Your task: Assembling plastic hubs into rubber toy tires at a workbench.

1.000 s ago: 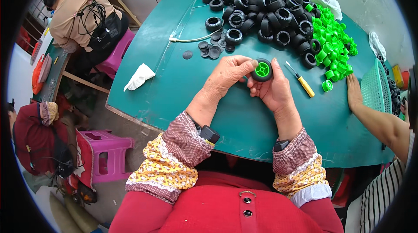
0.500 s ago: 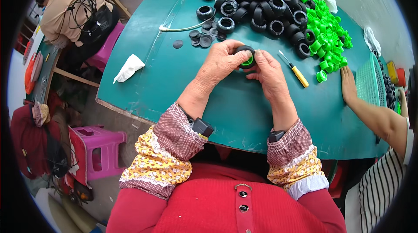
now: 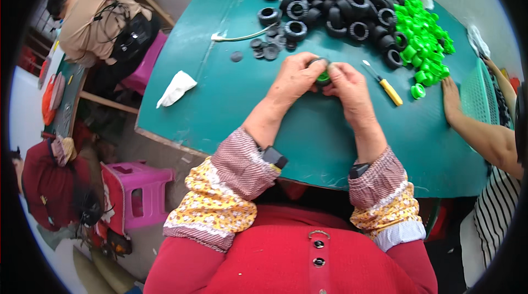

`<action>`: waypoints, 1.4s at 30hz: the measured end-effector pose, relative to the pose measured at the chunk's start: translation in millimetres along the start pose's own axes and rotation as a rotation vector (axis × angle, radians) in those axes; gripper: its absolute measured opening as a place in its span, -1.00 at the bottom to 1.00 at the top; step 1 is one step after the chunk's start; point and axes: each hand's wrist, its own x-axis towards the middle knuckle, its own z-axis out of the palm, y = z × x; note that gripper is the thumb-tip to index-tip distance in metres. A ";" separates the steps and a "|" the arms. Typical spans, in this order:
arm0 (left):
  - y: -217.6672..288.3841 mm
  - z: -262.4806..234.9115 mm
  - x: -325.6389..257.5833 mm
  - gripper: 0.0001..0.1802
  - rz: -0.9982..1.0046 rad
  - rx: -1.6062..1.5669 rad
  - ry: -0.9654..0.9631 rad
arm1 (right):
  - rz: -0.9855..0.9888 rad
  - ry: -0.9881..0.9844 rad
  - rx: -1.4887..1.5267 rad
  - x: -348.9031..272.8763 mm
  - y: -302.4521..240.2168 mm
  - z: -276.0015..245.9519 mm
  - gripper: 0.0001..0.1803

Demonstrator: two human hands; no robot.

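Between my two hands, above the green table, is a toy wheel, a black rubber tyre with a bright green hub inside it. My left hand grips its left side, thumb over the tyre. From the other side my right hand pinches the rim with thumb and fingers, and these hide part of the wheel. Just right of that hand lies a screwdriver with a yellow handle. Small black discs lie beyond my left hand.
A big heap of black tyres covers the far table, beside a pile of green hubs. White crumpled tissue lies at left. A co-worker's hand rests near a green basket at right. Pink stools stand left.
The whole view has shifted, so the scene sits slightly further right. My hands still hold the wheel, its green hub now less exposed. The co-worker's other arm has come further into view by the basket.
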 end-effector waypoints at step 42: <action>3.7 -3.5 -4.4 -0.70 -0.109 -0.632 -0.295 | -0.400 -0.070 -0.476 -6.4 -7.1 9.3 -0.26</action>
